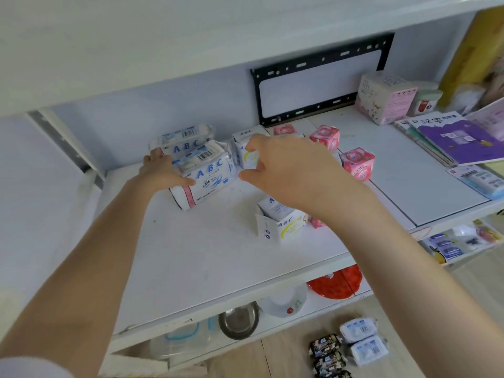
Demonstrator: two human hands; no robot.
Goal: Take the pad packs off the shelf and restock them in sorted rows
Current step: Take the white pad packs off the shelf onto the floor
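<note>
Evidently the restocking is under way on the white shelf (207,257), with both hands busy at the back row. The left hand (161,170) lies against the left side of the front blue ABC pack (203,181), thumb along its lower face and fingers wrapped round its end; it seems to be steadying or squaring the pack against the second blue ABC pack (181,141) stacked just behind it, so the two line up as one kind. The right hand (283,170) hovers over the yellow-marked ABC pack (246,148) standing just right of the blue ones; its fingers are curled in a half-open pinch with thumb and forefinger apart, and whether they touch the pack I cannot tell, as the hand hides the contact. Another yellow ABC pack (282,222) sits alone nearer the shelf's front edge, under the right forearm, probably waiting to join its row. Three pink packs (357,163) stand grouped to the right, apart from the white ones, which suits sorting by type. More packs lie on the floor (286,347) below: two pale blue packs (362,339) and some dark packs (326,356), not yet restocked.
</note>
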